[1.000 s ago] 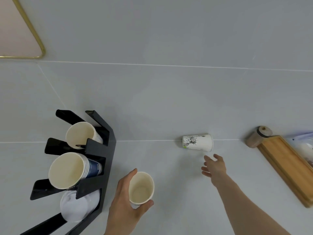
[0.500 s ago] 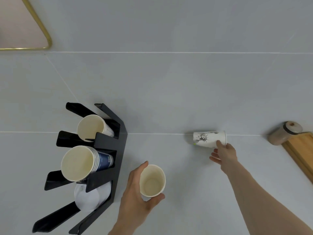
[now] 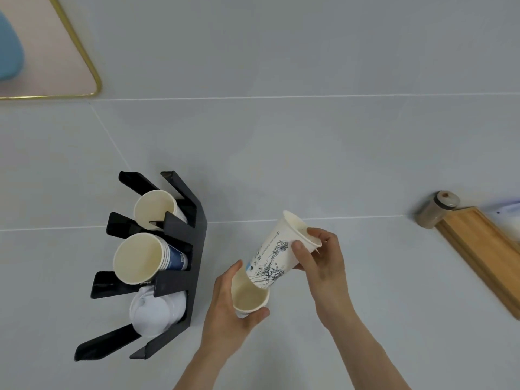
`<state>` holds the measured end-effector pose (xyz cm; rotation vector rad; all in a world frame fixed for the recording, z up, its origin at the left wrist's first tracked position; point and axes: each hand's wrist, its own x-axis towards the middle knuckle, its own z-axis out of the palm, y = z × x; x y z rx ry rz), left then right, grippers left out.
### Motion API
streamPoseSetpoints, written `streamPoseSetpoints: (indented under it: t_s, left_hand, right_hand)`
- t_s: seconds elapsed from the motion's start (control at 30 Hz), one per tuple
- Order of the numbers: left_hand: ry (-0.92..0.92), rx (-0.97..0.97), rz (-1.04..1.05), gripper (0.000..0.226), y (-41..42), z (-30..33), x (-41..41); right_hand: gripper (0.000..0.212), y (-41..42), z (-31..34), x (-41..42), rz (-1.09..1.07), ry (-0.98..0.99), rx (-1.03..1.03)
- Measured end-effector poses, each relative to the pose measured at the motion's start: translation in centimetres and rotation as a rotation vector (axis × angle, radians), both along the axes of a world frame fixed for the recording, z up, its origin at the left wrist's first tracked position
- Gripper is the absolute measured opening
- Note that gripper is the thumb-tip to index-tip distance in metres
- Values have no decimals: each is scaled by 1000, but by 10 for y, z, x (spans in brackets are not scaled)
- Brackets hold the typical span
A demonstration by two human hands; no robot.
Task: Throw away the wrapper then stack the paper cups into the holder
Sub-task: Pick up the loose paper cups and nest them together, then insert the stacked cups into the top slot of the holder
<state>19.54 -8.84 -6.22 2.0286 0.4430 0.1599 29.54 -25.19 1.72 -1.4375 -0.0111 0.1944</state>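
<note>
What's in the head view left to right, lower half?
Black slotted cup holder → left hand holding a plain paper cup → right hand → brown lidded jar → wooden tray.

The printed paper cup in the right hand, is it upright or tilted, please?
Tilted: the printed cup leans, base entering the plain cup.

The left hand point(image 3: 225, 313) gripped a plain paper cup point(image 3: 250, 298), mouth up. The right hand point(image 3: 323, 260) held a printed paper cup point(image 3: 277, 251) tilted, its base sitting in the plain cup's mouth. Just left stood the black cup holder point(image 3: 180, 277) with stacked cups point(image 3: 140, 258) on the grey counter point(image 3: 309, 150).
</note>
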Motion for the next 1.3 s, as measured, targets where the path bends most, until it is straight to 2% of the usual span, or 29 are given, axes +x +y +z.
streamPoseSetpoints:
  t_s: [0.13, 0.3, 0.47, 0.53, 0.63, 0.7, 0.83, 0.93, 0.97, 1.1, 1.3]
  left_hand:
    - [-4, -43, 13, 108, -3, -1, -8]
    - [-6, -162, 28, 113, -11, 2, -17]
    - [2, -280, 29, 94, -9, 7, -31]
    - [19, -302, 29, 98, -5, 7, -36]
    - [49, -319, 4, 101, 0, 6, -42]
    - [66, -343, -7, 97, 3, 7, -46]
    - [105, -496, 113, 66, 6, 19, -50]
    - [104, -474, 229, 28, 10, 24, -46]
    - [117, -472, 244, 22, 11, 27, -44]
    - [140, -508, 255, 25, 12, 38, -36]
    - [8, -565, 296, 19, 15, 74, -15]
  right_hand:
    - [49, 0, 4, -23, 48, -110, -77]
    - [88, 9, -19, -51, 180, -194, -400]
    - [99, 7, -45, -71, 368, -153, -489]
    - [94, 4, -47, -75, 421, -64, -449]
    - [61, 2, -46, -76, 388, 40, -382]
    - [52, 4, -47, -76, 345, 45, -415]
    - [55, 5, -50, -75, 259, 171, -396]
    - [42, 7, -47, -73, 242, 222, -393]
    - [36, 8, -46, -73, 239, 218, -394]
    - [14, 10, -37, -72, 199, 216, -363]
    - [23, 13, 4, -47, 172, 152, -343]
